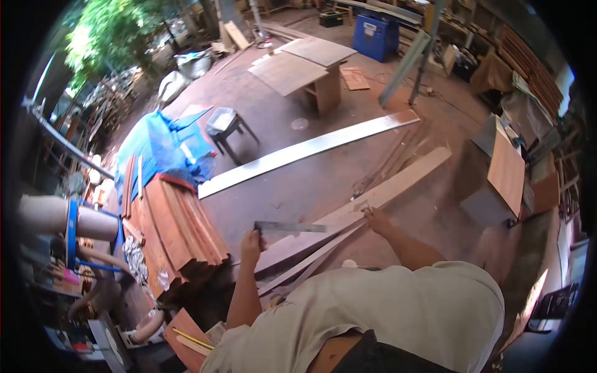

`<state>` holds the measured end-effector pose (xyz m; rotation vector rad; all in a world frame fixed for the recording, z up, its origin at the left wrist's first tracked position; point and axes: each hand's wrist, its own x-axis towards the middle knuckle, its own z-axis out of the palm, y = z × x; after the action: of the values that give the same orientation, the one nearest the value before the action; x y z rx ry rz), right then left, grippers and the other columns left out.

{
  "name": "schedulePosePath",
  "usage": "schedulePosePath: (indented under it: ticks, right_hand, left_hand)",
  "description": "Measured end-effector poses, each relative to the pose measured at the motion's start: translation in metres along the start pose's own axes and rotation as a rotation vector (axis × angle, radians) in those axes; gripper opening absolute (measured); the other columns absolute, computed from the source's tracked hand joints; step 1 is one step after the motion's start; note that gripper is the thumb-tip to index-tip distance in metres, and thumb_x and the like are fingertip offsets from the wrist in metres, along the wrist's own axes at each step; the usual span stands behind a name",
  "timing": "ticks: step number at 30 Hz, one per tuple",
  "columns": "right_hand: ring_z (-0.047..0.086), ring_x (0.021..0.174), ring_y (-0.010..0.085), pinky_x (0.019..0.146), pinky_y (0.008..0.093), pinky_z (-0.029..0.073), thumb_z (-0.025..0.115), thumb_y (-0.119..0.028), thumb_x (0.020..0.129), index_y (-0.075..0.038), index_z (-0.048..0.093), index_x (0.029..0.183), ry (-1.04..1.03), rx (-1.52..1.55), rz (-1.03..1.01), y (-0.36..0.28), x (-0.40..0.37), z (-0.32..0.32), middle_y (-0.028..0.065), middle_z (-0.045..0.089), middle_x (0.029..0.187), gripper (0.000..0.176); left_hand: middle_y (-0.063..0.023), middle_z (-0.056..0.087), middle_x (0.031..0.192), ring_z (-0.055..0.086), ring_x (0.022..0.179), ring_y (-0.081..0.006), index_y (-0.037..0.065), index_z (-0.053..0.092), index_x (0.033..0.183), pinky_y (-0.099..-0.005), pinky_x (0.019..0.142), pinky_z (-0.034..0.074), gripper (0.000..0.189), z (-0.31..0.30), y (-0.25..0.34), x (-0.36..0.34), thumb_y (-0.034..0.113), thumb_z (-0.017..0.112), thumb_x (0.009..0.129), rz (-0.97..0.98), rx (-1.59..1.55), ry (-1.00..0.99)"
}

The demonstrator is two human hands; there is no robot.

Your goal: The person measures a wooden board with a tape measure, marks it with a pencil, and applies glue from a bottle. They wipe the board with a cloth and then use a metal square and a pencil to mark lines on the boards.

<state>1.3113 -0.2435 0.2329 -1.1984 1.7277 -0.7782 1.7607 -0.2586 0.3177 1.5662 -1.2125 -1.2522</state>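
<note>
My left hand (250, 246) is closed around the dark handle of a try square (291, 227), whose metal blade points to the right above a long wooden board (404, 179). Further right, my right hand (377, 221) has its fingers pinched together at the near edge of that board. Something thin may be between those fingers, but it is too small to make out. A narrower wooden strip (312, 259) runs alongside the board, closer to my body.
A long pale board (305, 154) spans the area beyond. Stacked brown planks (168, 221) and a blue tarp (149, 143) are at left, near a small stool (225, 122). Further off stand a plywood-topped table (289, 71) and a blue box (375, 38); a wooden panel (505, 171) leans at right.
</note>
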Motion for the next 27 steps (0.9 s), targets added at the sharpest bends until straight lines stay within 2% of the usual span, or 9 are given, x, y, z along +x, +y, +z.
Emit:
schedulePosePath:
  ticks: [2,6,12,18,19,20,22,23,27]
  right_hand:
    - [0.063,0.082,0.0227,0.072,0.0361,0.049,0.045,-0.042,0.095,-0.008,0.063,0.114,-0.018,-0.008,-0.123,-0.009,0.009,-0.029,0.0116,0.067,0.091,0.042]
    - [0.059,0.072,0.0157,0.065,0.0312,0.048,0.046,-0.044,0.096,-0.007,0.066,0.110,-0.390,-0.095,-0.073,-0.039,0.041,-0.059,0.0059,0.064,0.079,0.044]
    - [0.051,0.058,0.0096,0.054,0.0253,0.042,0.047,-0.038,0.097,-0.007,0.067,0.100,-0.489,0.142,-0.074,-0.098,0.086,-0.087,0.0006,0.058,0.068,0.037]
    - [0.048,0.055,0.0076,0.050,0.0230,0.039,0.049,-0.030,0.096,-0.007,0.063,0.091,-0.417,0.249,0.026,-0.127,0.246,-0.103,-0.0013,0.055,0.065,0.027]
    - [0.050,0.055,0.0091,0.051,0.0254,0.040,0.050,-0.027,0.095,-0.006,0.062,0.087,-0.379,0.147,0.054,-0.137,0.276,-0.106,0.0006,0.056,0.065,0.026]
    - [0.052,0.056,0.0106,0.052,0.0277,0.042,0.051,-0.025,0.095,-0.005,0.061,0.084,-0.338,0.038,0.077,-0.150,0.312,-0.117,0.0024,0.058,0.065,0.025]
    - [0.054,0.056,0.0119,0.053,0.0292,0.043,0.051,-0.025,0.094,-0.004,0.060,0.081,-0.262,0.097,0.155,-0.137,0.392,-0.116,0.0040,0.058,0.066,0.026]
    - [0.054,0.056,0.0123,0.052,0.0298,0.043,0.050,-0.025,0.094,-0.004,0.060,0.081,-0.211,0.005,0.100,-0.138,0.414,-0.119,0.0043,0.059,0.066,0.026]
    - [0.056,0.058,0.0125,0.054,0.0292,0.044,0.049,-0.028,0.095,-0.003,0.061,0.089,-0.189,0.074,0.140,-0.202,0.485,-0.162,0.0039,0.058,0.068,0.028]
  left_hand:
    - [-0.0027,0.054,0.067,0.053,0.053,-0.0122,0.005,0.056,0.088,-0.0252,0.047,0.042,0.033,0.058,0.022,0.026,0.034,0.044,0.099,0.054,0.107,-0.100]
    - [-0.0026,0.053,0.064,0.051,0.051,-0.0115,0.004,0.055,0.086,-0.0254,0.047,0.041,0.033,0.127,0.076,0.075,0.031,0.041,0.100,0.034,0.057,-0.282]
    - [-0.0025,0.053,0.063,0.050,0.050,-0.0104,0.003,0.056,0.085,-0.0257,0.046,0.040,0.033,0.162,0.094,0.164,0.030,0.043,0.099,-0.134,0.013,-0.329]
    - [-0.0035,0.057,0.065,0.053,0.051,-0.0104,0.002,0.059,0.089,-0.0258,0.047,0.043,0.033,0.225,0.081,0.351,0.034,0.051,0.095,-0.112,0.208,-0.272]
    - [-0.0111,0.064,0.075,0.062,0.062,-0.0211,0.001,0.060,0.097,-0.0330,0.057,0.049,0.035,0.236,0.078,0.395,0.035,0.055,0.092,-0.113,0.325,-0.324]
    - [-0.0111,0.064,0.075,0.062,0.062,-0.0211,0.001,0.060,0.097,-0.0330,0.057,0.049,0.035,0.249,0.069,0.443,0.035,0.055,0.092,-0.113,0.323,-0.334]
    - [-0.0169,0.065,0.086,0.063,0.075,-0.0298,0.000,0.058,0.106,-0.0385,0.071,0.050,0.035,0.275,0.047,0.521,0.031,0.056,0.090,0.382,0.638,-0.280]
    - [-0.0229,0.064,0.103,0.061,0.096,-0.0382,0.000,0.056,0.118,-0.0427,0.085,0.046,0.044,0.284,0.092,0.532,0.032,0.057,0.089,0.178,0.641,-0.326]
    - [-0.0230,0.063,0.106,0.059,0.099,-0.0392,0.004,0.056,0.118,-0.0444,0.085,0.046,0.042,0.318,0.147,0.626,0.034,0.057,0.089,0.217,0.678,-0.327]
